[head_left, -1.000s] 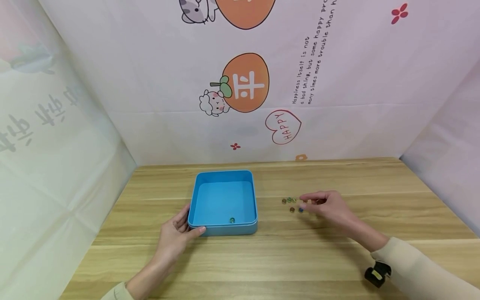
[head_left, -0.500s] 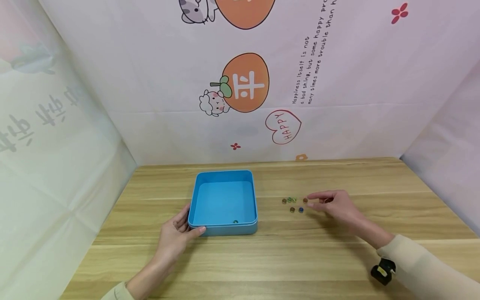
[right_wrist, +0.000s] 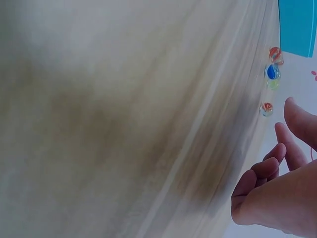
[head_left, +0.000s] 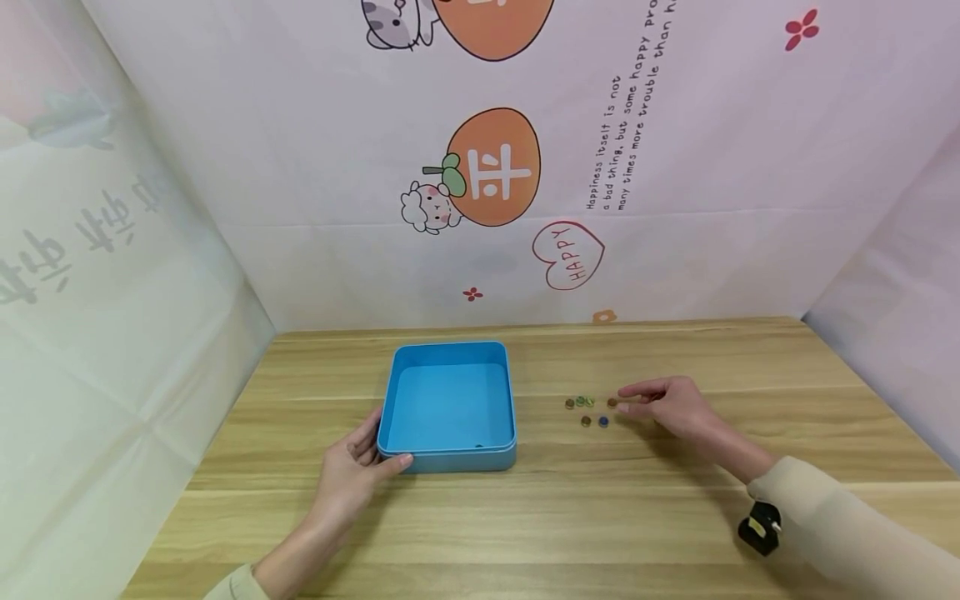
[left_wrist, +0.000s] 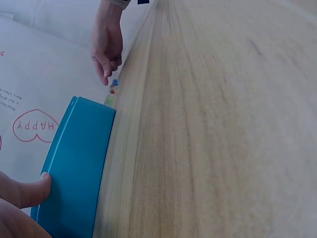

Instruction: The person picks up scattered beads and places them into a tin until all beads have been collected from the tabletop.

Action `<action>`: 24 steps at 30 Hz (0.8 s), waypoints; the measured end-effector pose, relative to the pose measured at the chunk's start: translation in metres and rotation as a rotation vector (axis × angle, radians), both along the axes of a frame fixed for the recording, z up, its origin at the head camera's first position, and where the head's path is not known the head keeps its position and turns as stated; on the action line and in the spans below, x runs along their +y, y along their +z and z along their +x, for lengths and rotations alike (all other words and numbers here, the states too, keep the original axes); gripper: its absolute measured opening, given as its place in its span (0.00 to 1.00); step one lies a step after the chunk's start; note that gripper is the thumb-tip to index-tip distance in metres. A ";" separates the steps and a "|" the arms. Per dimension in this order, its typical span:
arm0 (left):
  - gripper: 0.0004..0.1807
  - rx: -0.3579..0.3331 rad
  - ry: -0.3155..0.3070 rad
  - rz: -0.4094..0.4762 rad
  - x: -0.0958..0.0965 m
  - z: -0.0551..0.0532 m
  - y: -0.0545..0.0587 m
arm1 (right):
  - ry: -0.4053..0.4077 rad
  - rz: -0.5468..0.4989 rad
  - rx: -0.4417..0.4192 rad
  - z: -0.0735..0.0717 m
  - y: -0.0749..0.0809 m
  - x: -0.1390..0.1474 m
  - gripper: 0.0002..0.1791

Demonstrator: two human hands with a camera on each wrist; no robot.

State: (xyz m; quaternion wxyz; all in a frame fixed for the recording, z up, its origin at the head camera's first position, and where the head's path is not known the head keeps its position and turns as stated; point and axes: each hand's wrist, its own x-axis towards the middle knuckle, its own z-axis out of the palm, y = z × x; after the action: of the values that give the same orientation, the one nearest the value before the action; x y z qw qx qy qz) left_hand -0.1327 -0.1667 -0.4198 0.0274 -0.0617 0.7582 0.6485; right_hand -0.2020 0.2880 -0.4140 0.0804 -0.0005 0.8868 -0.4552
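Note:
A square blue box (head_left: pixel 450 460) sits on the wooden table (head_left: pixel 525 517). One small marble (head_left: pixel 479 445) lies inside it against the front wall. My left hand (head_left: pixel 375 450) holds the box's front left corner, thumb (left_wrist: pixel 29 191) on the front wall. Several glass marbles (head_left: pixel 587 412) lie on the table to the right of the box. My right hand (head_left: pixel 624 400) hovers just right of them, index finger and thumb apart. A brownish marble (head_left: pixel 612 402) lies at the fingertips. In the right wrist view that marble (right_wrist: pixel 266 108) lies clear of the fingers (right_wrist: pixel 297 119).
Printed sheets wall in the table at the back (head_left: pixel 495 167) and on both sides. A small black camera (head_left: pixel 757 529) hangs at my right sleeve. Bare wood runs along the table's front and far right.
The marble inside the box has rolled to the right along the front wall. My right hand has drawn slightly right, uncovering the brownish marble. The left hand has not moved.

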 end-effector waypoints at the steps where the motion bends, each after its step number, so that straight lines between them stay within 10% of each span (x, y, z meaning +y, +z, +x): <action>1: 0.48 -0.002 0.001 0.001 0.000 0.000 0.000 | 0.003 0.001 -0.001 -0.001 0.000 0.001 0.25; 24: 0.48 0.007 0.007 0.023 0.000 0.000 -0.002 | 0.043 0.113 0.050 -0.015 -0.008 -0.003 0.19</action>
State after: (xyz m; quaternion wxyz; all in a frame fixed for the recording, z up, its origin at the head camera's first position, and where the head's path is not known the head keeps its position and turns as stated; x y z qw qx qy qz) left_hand -0.1326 -0.1665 -0.4222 0.0233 -0.0620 0.7506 0.6574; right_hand -0.2172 0.2849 -0.4222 0.0678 -0.0265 0.9126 -0.4024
